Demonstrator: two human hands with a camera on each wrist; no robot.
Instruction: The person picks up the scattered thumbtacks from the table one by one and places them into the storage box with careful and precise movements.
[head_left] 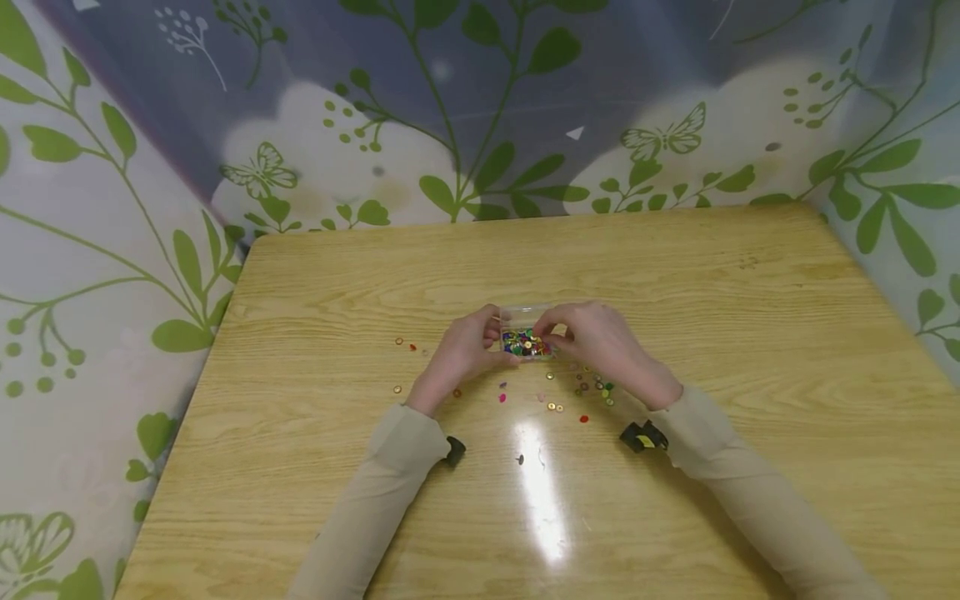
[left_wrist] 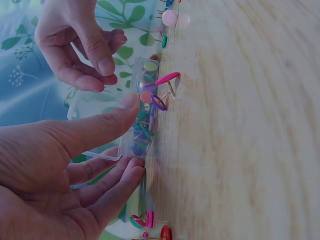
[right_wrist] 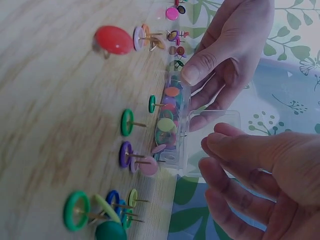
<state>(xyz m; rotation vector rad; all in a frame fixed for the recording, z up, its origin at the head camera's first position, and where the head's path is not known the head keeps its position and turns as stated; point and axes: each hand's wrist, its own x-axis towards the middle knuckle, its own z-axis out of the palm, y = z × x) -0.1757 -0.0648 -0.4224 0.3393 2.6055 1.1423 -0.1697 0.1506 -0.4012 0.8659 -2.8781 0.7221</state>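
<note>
In the head view, the left hand [head_left: 467, 346] grips a clear rectangular plastic box [head_left: 531, 358] of multicoloured round-headed thumbtacks [head_left: 525, 342] on a pale wood-grain surface [head_left: 480, 275]; the right hand [head_left: 603, 337] bends its fingers over the box's right end. In the left wrist view, a flat pink thumbtack [left_wrist: 168, 78] lies just beside the box. In the right wrist view, the right fingers are partly curled near the raised transparent lid [right_wrist: 197, 145]; whether they pinch anything, I cannot tell.

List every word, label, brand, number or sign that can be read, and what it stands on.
No readable text: none on the clear box, the thumbtacks, the table or the patterned backdrop.
The yellow patch on the right black wrist device is too small to tell whether it bears print.
</note>
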